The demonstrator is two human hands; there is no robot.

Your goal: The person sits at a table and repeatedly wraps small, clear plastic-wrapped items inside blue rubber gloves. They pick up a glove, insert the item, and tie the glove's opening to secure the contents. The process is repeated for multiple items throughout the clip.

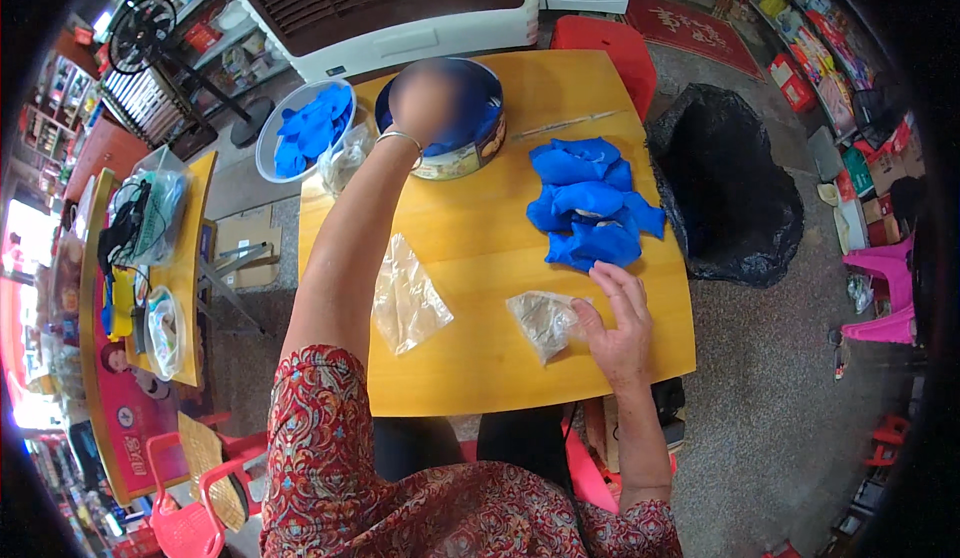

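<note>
There, the left hand (425,103) reached into the round tin (462,148) at twelve o'clock on the bench (480,248); its grip was blurred and could not be told. The right hand (618,323) lay flat and unclenched, fingers pressing a small clear bag (543,320) at five o'clock, just below the heap of blue gloves (590,203). Another clear bag (408,298) lay at seven o'clock.

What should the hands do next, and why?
Probably lift the left hand out of the round tin with one blue glove and bring it to the small clear bag that the right hand holds flat on the table.
</note>
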